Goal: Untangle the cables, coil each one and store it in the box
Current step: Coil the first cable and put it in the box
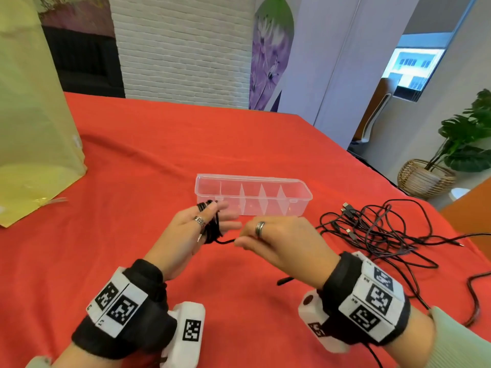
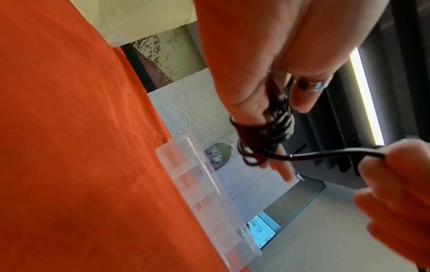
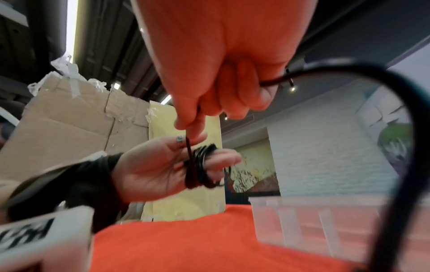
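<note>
My left hand (image 1: pixel 218 219) is raised over the red tablecloth (image 1: pixel 148 160). A black cable coil (image 1: pixel 211 232) is wound round its fingers and held there, as the left wrist view shows on the coil (image 2: pixel 263 139). My right hand (image 1: pixel 240 240) pinches the same cable's free stretch just right of the coil (image 3: pixel 197 165). The rest of that cable arcs back under my right wrist. A clear plastic box (image 1: pixel 252 179) with several dividers stands just beyond both hands, with no cable visible in it. A tangle of black cables (image 1: pixel 385 229) lies to its right.
A large yellow bag (image 1: pixel 32 128) stands at the table's left edge. The table's right edge runs past the tangle, with a potted plant (image 1: pixel 465 144) on the floor beyond. Bare red cloth stretches behind and left of the box.
</note>
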